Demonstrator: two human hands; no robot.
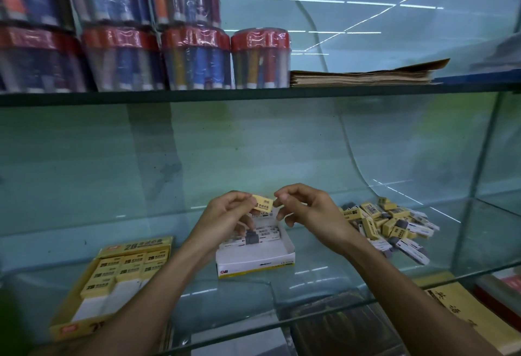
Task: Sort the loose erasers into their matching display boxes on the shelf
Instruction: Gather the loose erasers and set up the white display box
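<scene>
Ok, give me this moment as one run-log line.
left hand: pinches yellow eraser | right hand: pinches its other end | position: above white box | yellow box: left | loose pile: right

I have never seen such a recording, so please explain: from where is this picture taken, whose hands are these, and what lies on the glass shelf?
There is no machine. A person wears a camera on the head, looking down at both bare hands. The left hand and right hand pinch one yellow eraser between them, above an open white box of white and grey erasers. To the left stands a yellow display box with matching yellow erasers. To the right lies a loose pile of erasers, both kinds mixed. All rest on a glass shelf. On the shelf above stand tubs of pens.
</scene>
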